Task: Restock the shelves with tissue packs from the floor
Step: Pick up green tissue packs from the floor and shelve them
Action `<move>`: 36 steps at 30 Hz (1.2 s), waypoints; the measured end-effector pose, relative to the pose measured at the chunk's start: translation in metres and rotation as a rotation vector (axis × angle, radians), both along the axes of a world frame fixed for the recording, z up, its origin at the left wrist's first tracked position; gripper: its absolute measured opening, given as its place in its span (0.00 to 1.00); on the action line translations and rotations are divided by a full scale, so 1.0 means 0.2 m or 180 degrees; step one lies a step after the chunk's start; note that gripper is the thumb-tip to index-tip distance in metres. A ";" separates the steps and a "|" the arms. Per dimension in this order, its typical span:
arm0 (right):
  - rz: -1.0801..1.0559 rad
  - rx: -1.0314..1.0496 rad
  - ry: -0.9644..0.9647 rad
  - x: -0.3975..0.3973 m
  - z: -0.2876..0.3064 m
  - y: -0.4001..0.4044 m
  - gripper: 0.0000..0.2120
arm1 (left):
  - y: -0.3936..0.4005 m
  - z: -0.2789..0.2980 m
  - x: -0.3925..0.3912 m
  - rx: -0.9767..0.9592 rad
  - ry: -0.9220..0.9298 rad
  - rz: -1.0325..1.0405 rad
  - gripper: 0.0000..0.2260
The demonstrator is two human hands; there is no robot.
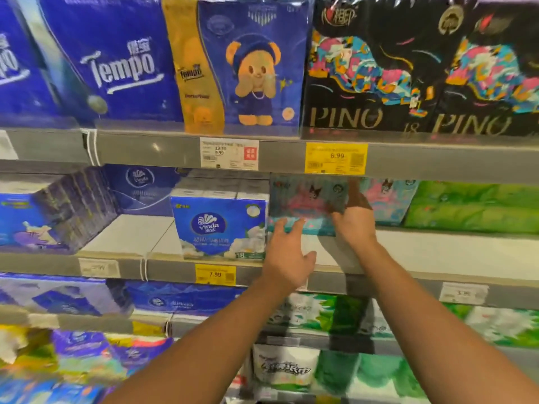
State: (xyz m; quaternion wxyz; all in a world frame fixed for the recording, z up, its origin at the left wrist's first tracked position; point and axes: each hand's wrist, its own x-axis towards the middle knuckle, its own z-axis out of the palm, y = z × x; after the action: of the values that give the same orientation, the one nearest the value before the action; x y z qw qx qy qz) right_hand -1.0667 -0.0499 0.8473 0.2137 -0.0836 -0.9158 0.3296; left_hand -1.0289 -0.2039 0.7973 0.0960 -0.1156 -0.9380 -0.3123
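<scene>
A teal and pink tissue pack [306, 199] with a cartoon figure sits on the middle shelf [423, 249], set back from the front edge. My right hand [354, 217] grips its right front corner, thumb on the front face. My left hand [287, 252] reaches to its lower left edge with fingers straight, fingertips touching the pack's bottom front. A second pack of the same kind [388, 199] stands just to the right.
A blue and white Vinda pack [220, 225] stands left of my hands. Green packs [472, 208] fill the shelf's right end. Above are Tempo packs [116, 59] and black Pino packs [364, 68]. Lower shelves hold more packs. Bare shelf lies in front of the teal pack.
</scene>
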 end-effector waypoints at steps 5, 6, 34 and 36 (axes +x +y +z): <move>-0.0234 -0.0120 -0.0146 0.28 0.05 -0.07 0.32 | -0.04 0.02 0.02 -0.0084 0.0241 -0.0344 0.26; -0.0297 -0.0096 -0.0042 0.37 0.02 -0.08 0.35 | -0.06 0.03 0.03 -0.0086 0.0282 -0.0442 0.25; -0.4372 -0.1940 -0.0457 4.65 -1.29 0.65 0.33 | 1.56 -0.67 3.46 -0.1034 -0.1173 -0.4726 0.15; -0.4643 -0.2130 -0.0488 4.90 -1.37 0.66 0.31 | 1.62 -0.76 3.72 -0.1210 -0.1234 -0.4927 0.14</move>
State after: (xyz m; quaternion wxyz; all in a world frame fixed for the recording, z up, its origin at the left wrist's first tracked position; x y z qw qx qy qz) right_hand -0.0876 0.0814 0.5734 0.2753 -0.7424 -0.4953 0.3572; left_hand -0.2846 0.1205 0.6454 -0.3317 -0.6884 -0.6296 -0.1403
